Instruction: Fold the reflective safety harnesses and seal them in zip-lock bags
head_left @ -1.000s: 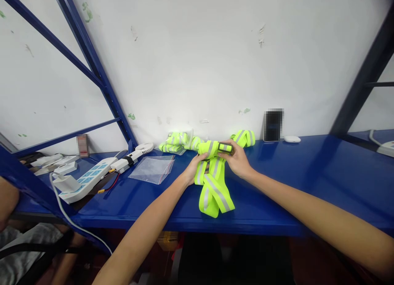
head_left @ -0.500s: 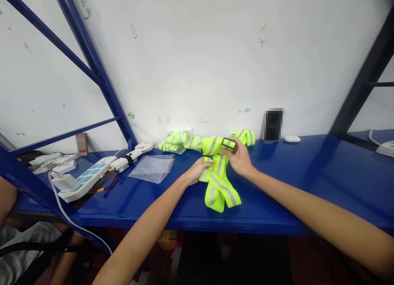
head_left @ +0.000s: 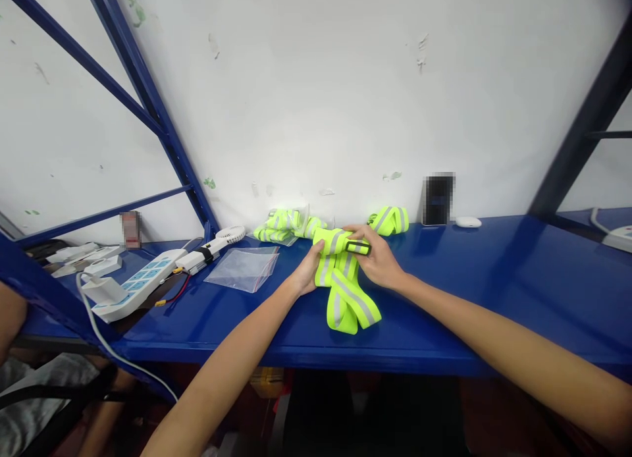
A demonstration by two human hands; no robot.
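A neon yellow reflective strap (head_left: 351, 299) with a grey stripe hangs in folds between my hands, its lower loop over the blue table. My left hand (head_left: 307, 269) is closed on the left side of the folds. Around the upper right part, beside a black buckle (head_left: 358, 247), my right hand (head_left: 376, 256) is closed too. Behind lie a bundle of similar straps in clear plastic (head_left: 279, 225) and another rolled strap (head_left: 390, 220). Clear zip bags (head_left: 243, 270) lie flat left of my left hand.
On the left are a white power strip (head_left: 143, 282), a small white fan (head_left: 230, 235) and a cable with red and black wires (head_left: 180, 290). A dark upright device (head_left: 437, 200) and a white case (head_left: 467, 222) stand by the wall. Another person's leg (head_left: 54, 391) shows lower left.
Both hands have drawn the held strap slightly left. The top fold with the buckle has come down and closer to my left hand, away from the rolled strap behind.
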